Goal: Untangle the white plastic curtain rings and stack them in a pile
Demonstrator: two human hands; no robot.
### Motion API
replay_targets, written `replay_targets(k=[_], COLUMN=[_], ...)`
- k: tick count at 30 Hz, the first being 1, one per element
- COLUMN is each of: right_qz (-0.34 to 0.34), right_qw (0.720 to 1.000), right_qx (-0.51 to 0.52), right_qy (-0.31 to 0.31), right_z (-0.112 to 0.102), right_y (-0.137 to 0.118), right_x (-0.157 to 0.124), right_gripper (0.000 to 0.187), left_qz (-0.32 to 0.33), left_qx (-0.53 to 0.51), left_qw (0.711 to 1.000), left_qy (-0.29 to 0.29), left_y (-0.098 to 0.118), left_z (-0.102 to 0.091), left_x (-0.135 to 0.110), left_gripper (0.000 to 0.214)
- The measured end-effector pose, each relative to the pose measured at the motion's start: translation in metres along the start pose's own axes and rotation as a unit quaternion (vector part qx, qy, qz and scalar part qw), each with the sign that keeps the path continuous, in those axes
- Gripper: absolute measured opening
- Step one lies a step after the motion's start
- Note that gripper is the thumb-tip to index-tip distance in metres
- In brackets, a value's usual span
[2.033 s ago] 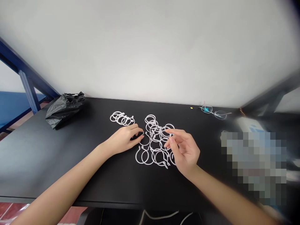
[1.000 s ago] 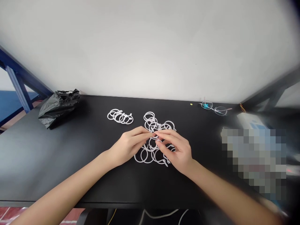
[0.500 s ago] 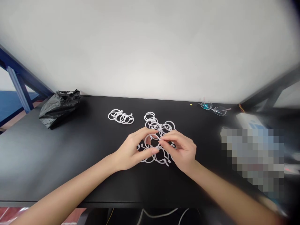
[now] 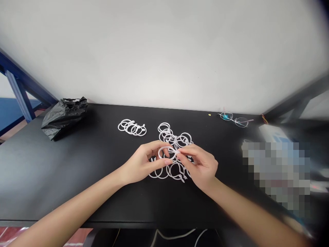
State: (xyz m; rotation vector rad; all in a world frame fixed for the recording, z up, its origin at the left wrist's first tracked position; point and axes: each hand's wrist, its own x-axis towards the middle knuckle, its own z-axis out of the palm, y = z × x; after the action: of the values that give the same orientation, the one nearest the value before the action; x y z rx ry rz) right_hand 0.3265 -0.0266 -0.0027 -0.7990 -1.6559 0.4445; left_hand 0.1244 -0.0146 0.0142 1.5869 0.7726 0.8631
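Observation:
A loose heap of white plastic rings [image 4: 177,139] lies in the middle of a black table [image 4: 77,164]. My left hand [image 4: 144,164] and my right hand [image 4: 199,164] meet just above the heap's near side. Both pinch one white ring [image 4: 166,152], the left from its left side and bottom, the right at its right end. A smaller row of overlapping white rings [image 4: 132,128] lies apart, to the far left of the heap.
A crumpled black plastic bag [image 4: 64,115] sits at the table's far left. A pair of glasses [image 4: 233,119] lies at the far right by the wall, with a tiny yellow speck [image 4: 209,114] near it. A blurred-out area [image 4: 279,171] covers the right side.
Both hands have come together over the heap. They have taken hold of one ring and lifted it slightly off the pile.

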Motion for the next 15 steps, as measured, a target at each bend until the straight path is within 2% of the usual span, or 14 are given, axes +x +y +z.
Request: replay_targets(k=[4, 9, 15], right_qz=[0.007, 0.025, -0.014], right_qw=[1.000, 0.999, 0.999], right_qx=[0.013, 0.042, 0.033], right_qy=[-0.013, -0.021, -0.030], right_z=[0.000, -0.001, 0.000], right_y=[0.003, 0.002, -0.001], right_x=[-0.001, -0.002, 0.003], right_gripper=[0.024, 0.026, 0.031], left_qz=[0.057, 0.125, 0.167], left_qx=[0.045, 0.149, 0.265], left_qw=[0.997, 0.981, 0.949], left_qy=[0.030, 0.027, 0.015], left_y=[0.000, 0.006, 0.007], left_z=[-0.005, -0.011, -0.017], left_x=[0.000, 0.000, -0.001], left_gripper=[0.032, 0.037, 0.040])
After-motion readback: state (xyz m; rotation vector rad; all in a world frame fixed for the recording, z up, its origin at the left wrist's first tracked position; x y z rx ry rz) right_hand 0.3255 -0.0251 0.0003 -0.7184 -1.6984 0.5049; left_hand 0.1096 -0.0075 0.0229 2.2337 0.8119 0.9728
